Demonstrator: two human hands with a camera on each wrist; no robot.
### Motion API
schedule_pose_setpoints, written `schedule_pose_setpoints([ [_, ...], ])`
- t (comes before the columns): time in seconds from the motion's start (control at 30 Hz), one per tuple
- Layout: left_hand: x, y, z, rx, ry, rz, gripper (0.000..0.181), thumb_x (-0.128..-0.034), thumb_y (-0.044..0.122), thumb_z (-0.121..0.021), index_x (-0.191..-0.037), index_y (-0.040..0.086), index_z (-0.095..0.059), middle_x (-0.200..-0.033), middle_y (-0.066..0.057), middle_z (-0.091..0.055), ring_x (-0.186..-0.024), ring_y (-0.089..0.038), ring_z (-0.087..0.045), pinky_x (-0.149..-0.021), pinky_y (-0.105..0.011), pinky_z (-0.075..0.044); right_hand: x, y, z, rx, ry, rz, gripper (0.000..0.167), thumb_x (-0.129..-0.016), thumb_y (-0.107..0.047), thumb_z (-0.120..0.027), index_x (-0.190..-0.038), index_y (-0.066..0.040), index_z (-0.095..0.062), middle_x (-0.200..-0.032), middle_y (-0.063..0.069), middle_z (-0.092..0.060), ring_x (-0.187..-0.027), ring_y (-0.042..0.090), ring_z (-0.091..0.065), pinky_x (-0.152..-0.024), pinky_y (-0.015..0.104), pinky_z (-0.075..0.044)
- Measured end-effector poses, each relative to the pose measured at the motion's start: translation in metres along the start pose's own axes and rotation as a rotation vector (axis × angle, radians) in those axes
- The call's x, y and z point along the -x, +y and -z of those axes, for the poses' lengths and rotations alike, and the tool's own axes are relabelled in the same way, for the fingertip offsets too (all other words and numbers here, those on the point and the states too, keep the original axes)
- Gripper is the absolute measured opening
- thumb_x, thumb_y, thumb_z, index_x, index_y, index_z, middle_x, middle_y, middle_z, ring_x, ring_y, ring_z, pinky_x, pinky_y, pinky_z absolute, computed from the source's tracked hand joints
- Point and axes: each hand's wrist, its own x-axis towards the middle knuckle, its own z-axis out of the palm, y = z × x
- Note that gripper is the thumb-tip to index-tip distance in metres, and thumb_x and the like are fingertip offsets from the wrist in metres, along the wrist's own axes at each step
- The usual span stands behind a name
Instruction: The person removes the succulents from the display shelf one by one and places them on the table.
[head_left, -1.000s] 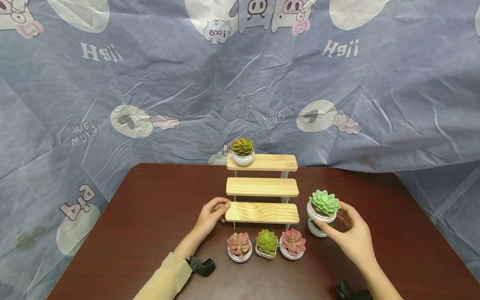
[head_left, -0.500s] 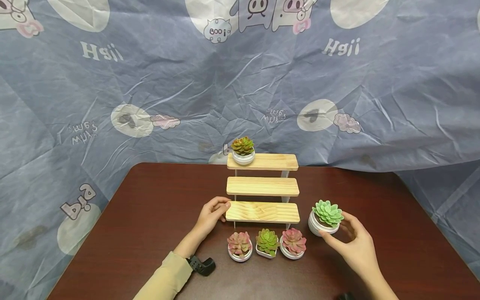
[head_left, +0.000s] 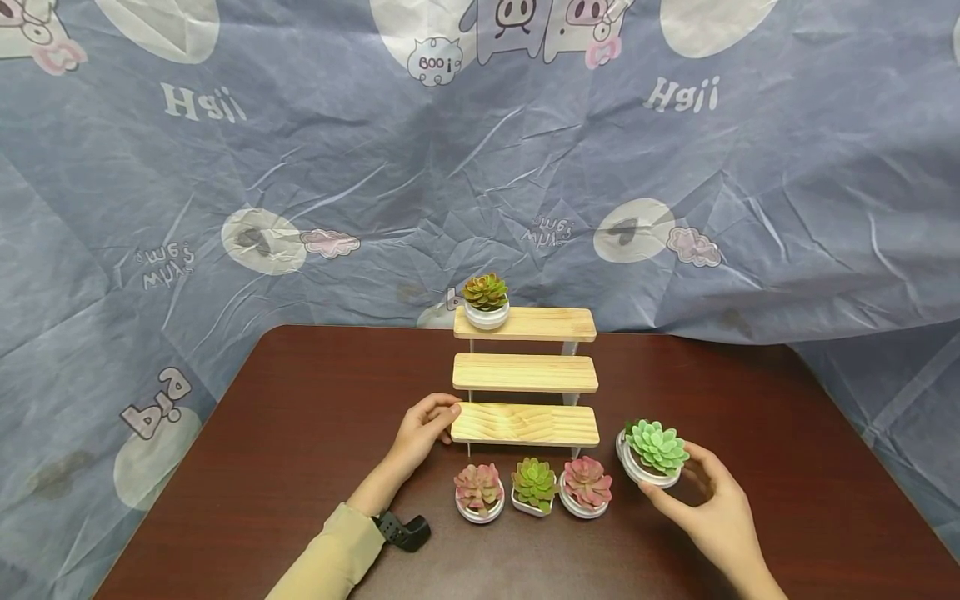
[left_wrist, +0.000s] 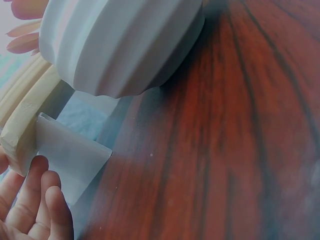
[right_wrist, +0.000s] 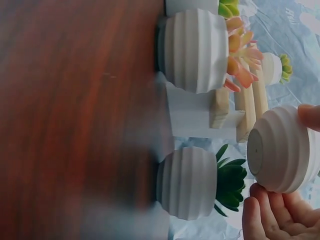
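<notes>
My right hand point(head_left: 716, 512) holds a white pot with a pale green succulent point(head_left: 657, 447) between thumb and fingers, right of a three-tier wooden display stand point(head_left: 525, 425). In the right wrist view this ribbed pot is off the table, its round base showing. Below it a second white pot with a dark green succulent point(right_wrist: 231, 185) stands on the table, mostly hidden in the head view. The thumb and fingers of my left hand point(head_left: 420, 429) grip the left end of the stand's lowest shelf. A potted green-and-red succulent point(head_left: 486, 302) sits at the top shelf's left end.
Before the stand, a pink succulent point(head_left: 478, 492), a green succulent point(head_left: 534, 485) and another pink succulent point(head_left: 587, 487) stand in a row in white pots. Behind the dark red-brown table point(head_left: 322, 375) hangs a grey-blue printed cloth point(head_left: 405, 183).
My right hand has brought the pale green succulent nearer to me and slightly right, over the pot with the dark green succulent. My left hand has stayed on the shelf.
</notes>
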Motion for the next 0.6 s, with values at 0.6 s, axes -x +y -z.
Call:
schedule_pose_setpoints([
  [0.6,0.0,0.001,0.0,-0.006,0.003,0.005,0.021,-0.0945,0.008,-0.056,-0.11,-0.005,-0.06,-0.081,-0.005,-0.065,-0.066,-0.036,-0.054,-0.059,-0.037,-0.052,0.012,0.012,-0.002,-0.025,-0.016,0.013,0.065,-0.064,-0.01,-0.088,-0.12,-0.005,-0.055,-0.109,-0.024,-0.047,-0.092,-0.017,-0.048,-0.08,0.0,-0.034],
])
